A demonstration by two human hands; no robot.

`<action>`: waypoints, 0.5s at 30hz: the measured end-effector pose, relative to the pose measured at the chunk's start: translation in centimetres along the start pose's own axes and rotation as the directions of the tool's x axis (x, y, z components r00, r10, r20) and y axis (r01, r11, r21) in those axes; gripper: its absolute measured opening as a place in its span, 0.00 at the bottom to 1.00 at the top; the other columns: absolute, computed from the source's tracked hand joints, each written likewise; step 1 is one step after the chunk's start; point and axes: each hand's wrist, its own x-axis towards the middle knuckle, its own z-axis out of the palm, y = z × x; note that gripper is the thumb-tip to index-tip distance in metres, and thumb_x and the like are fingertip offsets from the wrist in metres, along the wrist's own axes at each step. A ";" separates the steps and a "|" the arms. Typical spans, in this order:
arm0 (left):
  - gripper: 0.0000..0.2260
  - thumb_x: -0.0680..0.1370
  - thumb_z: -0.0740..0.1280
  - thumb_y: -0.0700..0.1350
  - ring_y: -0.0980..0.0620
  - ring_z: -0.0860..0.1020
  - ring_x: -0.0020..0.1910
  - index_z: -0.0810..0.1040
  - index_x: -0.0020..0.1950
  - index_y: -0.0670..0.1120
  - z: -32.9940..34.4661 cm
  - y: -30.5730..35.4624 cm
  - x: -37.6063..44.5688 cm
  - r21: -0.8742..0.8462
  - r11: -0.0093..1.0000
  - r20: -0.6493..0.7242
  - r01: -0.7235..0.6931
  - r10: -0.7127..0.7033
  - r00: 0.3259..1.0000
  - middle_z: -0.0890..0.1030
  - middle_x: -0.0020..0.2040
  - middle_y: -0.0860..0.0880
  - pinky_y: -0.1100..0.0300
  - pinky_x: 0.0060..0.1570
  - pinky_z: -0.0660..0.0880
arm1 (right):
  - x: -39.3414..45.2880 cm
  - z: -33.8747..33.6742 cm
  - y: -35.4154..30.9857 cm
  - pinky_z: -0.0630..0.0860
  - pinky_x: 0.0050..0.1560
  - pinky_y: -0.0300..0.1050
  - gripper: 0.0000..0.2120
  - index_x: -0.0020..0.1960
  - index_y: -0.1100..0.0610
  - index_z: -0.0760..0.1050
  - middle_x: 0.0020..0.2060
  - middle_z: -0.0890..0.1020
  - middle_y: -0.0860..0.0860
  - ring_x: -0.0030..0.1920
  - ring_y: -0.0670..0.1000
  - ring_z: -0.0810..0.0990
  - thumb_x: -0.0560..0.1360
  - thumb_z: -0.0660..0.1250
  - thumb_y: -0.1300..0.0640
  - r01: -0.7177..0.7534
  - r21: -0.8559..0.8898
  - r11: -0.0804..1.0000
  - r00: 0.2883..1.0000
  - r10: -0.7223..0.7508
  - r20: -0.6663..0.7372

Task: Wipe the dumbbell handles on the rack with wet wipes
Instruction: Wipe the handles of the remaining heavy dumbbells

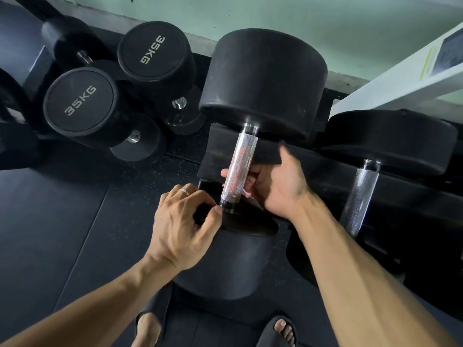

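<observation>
A large black dumbbell (263,78) lies on the rack (325,169) with its knurled steel handle (239,164) pointing toward me. My right hand (278,184) reaches under the handle from the right, its fingers curled round the bar and a crumpled pale wipe (248,190) tucked against the handle's lower part. My left hand (183,224), a ring on one finger, grips the top edge of the dumbbell's near head (233,261). A second dumbbell's handle (358,196) shows to the right on the same rack.
Two dumbbells marked 35KG (80,103) (155,50) stand on the dark rubber floor (62,209) at the left. A white machine frame (413,71) slants across the upper right. My feet in black sandals (278,329) stand below the rack.
</observation>
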 end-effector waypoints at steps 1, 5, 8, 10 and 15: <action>0.17 0.74 0.58 0.58 0.50 0.74 0.40 0.79 0.37 0.48 0.0 0.0 0.0 -0.003 1.000 -0.002 -0.001 0.001 1.000 0.76 0.37 0.53 0.50 0.47 0.70 | -0.1 0.0 0.1 0.72 0.56 0.53 0.44 0.62 0.70 0.75 0.59 0.78 0.73 0.55 0.65 0.80 0.79 0.43 0.32 0.002 -0.009 1.000 1.000 -0.002 0.017; 0.17 0.74 0.58 0.58 0.51 0.73 0.40 0.80 0.36 0.49 0.0 0.0 -0.1 -0.005 1.000 -0.012 -0.007 0.007 1.000 0.76 0.37 0.54 0.51 0.47 0.70 | -0.5 -0.4 1.2 0.67 0.37 0.47 0.27 0.55 0.75 0.76 0.49 0.75 0.69 0.31 0.53 0.71 0.73 0.54 0.53 -0.047 -0.021 0.999 0.999 0.048 0.011; 0.17 0.74 0.58 0.58 0.52 0.73 0.40 0.80 0.36 0.49 0.0 0.1 -0.1 -0.006 1.000 -0.010 -0.005 0.005 1.000 0.75 0.37 0.54 0.53 0.47 0.69 | -0.7 -1.3 1.2 0.76 0.36 0.46 0.16 0.41 0.66 0.82 0.36 0.81 0.63 0.31 0.55 0.78 0.70 0.56 0.75 0.022 -0.164 0.986 0.999 -0.026 -0.027; 0.17 0.74 0.58 0.58 0.51 0.73 0.40 0.79 0.36 0.49 0.0 0.0 0.0 0.001 1.000 -0.008 0.000 0.000 1.000 0.75 0.37 0.55 0.53 0.47 0.69 | -1.1 -1.7 1.5 0.81 0.37 0.45 0.17 0.49 0.66 0.81 0.37 0.84 0.61 0.34 0.54 0.83 0.72 0.59 0.80 0.015 -0.320 0.947 0.998 -0.034 -0.055; 0.17 0.74 0.58 0.57 0.51 0.73 0.40 0.80 0.36 0.48 0.0 0.0 -0.1 0.002 1.000 -0.010 -0.002 0.002 1.000 0.75 0.37 0.54 0.52 0.47 0.69 | -0.8 -0.4 1.0 0.81 0.29 0.43 0.14 0.45 0.66 0.78 0.30 0.81 0.60 0.26 0.52 0.80 0.73 0.60 0.81 0.040 -0.262 0.964 0.990 -0.074 -0.122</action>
